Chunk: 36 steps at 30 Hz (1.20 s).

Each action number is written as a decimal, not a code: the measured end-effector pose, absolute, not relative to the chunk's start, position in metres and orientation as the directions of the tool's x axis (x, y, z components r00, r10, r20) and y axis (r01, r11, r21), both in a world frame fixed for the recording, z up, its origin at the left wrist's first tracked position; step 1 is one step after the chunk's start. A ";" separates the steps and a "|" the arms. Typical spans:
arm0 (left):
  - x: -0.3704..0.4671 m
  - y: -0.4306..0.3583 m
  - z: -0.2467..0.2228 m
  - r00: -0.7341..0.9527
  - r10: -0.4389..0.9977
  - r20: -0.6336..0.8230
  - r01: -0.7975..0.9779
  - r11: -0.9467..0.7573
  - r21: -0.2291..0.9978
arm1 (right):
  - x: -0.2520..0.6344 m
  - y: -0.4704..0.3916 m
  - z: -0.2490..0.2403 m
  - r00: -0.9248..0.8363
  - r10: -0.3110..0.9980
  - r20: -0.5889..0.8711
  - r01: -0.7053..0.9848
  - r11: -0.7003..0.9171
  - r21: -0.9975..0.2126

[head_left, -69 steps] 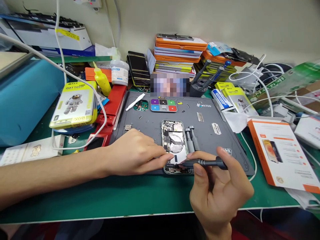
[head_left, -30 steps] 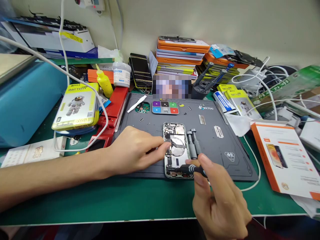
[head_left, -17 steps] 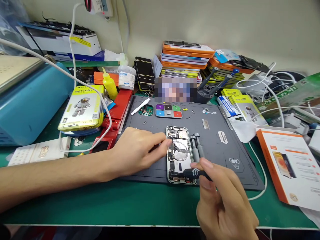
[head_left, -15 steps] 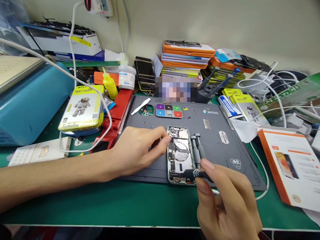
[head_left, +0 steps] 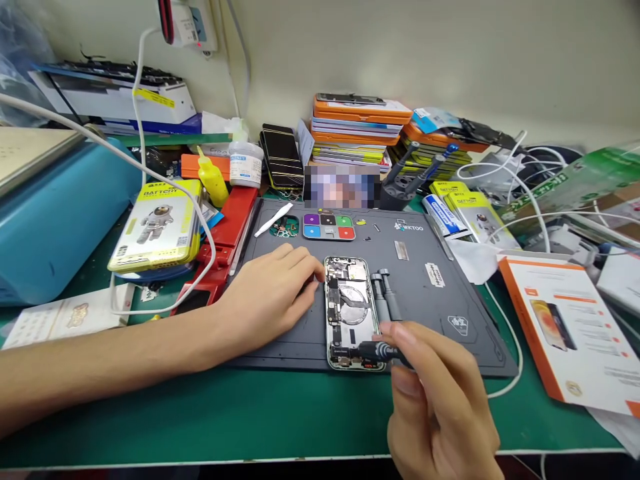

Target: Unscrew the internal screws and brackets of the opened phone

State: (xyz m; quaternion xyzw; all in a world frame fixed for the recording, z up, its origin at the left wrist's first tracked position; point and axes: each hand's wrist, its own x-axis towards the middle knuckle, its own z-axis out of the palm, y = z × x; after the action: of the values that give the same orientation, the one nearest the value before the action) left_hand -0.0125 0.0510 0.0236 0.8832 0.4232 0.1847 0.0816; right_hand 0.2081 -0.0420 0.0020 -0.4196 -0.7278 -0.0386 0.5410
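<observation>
**Right hand (head_left: 437,393) with dark screwdriver (head_left: 381,351) at the lower end of an opened phone (head_left: 353,312)**

The right hand grasps the dark screwdriver between thumb and fingers. The shaft points left across the phone's lower end; from where I stand, I cannot tell whether the tip makes contact.

The left hand (head_left: 273,290) is loosely curled, with thumb and index finger at the phone's upper left edge. I cannot tell whether anything is pinched between them.

The phone lies flat, internals facing up, near the front edge of a grey mat (head_left: 425,310). Two grey tool handles (head_left: 381,297) lie just beside its right edge.

Toward the back of the mat are a panel of coloured squares (head_left: 329,227) and, to its left, a white pry tool (head_left: 273,220). A dark tool holder (head_left: 399,192) stands behind the mat, with tools upright or tilted in it.

Left of the mat are a red fixture (head_left: 240,212) and a yellow-edged battery box (head_left: 157,230). Right of the mat, an orange-and-white box (head_left: 570,330) lies on the green table (head_left: 250,420).
</observation>
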 end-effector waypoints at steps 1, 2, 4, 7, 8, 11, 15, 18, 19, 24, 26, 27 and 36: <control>-0.012 0.051 0.023 0.582 0.775 0.246 0.724 -0.631 0.278 | 0.208 -0.042 0.002 -0.069 0.567 0.821 0.643 0.654 -0.398; -0.012 0.051 0.024 0.591 0.771 0.235 0.728 -0.636 0.257 | 0.208 -0.042 0.002 -0.074 0.565 0.822 0.638 0.660 -0.396; -0.012 0.050 0.024 0.613 0.756 0.229 0.726 -0.653 0.214 | 0.208 -0.041 0.002 -0.089 0.569 0.818 0.649 0.656 -0.386; -0.012 0.049 0.028 0.651 0.723 0.231 0.711 -0.688 0.148 | 0.209 -0.041 0.001 -0.088 0.581 0.809 0.655 0.646 -0.392; -0.013 0.048 0.030 0.663 0.714 0.223 0.706 -0.696 0.130 | 0.210 -0.042 0.001 -0.081 0.578 0.812 0.652 0.647 -0.395; -0.017 0.047 0.037 0.698 0.699 0.154 0.691 -0.714 0.111 | 0.210 -0.042 0.000 -0.065 0.568 0.820 0.660 0.641 -0.392; -0.023 0.048 0.045 0.749 0.658 0.074 0.648 -0.751 0.123 | 0.210 -0.041 0.001 -0.097 0.587 0.804 0.616 0.670 -0.415; -0.023 0.050 0.046 0.772 0.629 0.090 0.626 -0.777 0.061 | 0.211 -0.038 0.002 -0.103 0.581 0.807 0.587 0.691 -0.422; -0.022 0.051 0.046 0.786 0.610 0.106 0.610 -0.792 0.030 | 0.211 -0.038 0.002 -0.103 0.580 0.808 0.588 0.691 -0.420; -0.019 0.052 0.041 0.832 0.526 0.177 0.547 -0.831 -0.100 | 0.211 -0.040 -0.001 -0.110 0.574 0.811 0.595 0.692 -0.409; -0.017 0.052 0.038 0.815 0.536 0.220 0.559 -0.827 -0.056 | 0.210 -0.041 -0.001 -0.115 0.574 0.811 0.587 0.698 -0.411; -0.017 0.053 0.037 0.796 0.555 0.241 0.570 -0.822 0.012 | 0.209 -0.041 -0.001 -0.117 0.576 0.809 0.585 0.698 -0.413; -0.013 0.051 0.036 0.575 0.803 0.158 0.572 -0.533 0.624 | 0.206 -0.043 0.002 -0.113 0.602 0.790 0.590 0.680 -0.434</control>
State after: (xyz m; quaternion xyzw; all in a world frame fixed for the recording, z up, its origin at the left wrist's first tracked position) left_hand -0.0127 0.0515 0.0365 0.8475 0.4054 0.2193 0.2634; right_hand 0.2062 -0.0428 0.0023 -0.3997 -0.7460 0.0055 0.5327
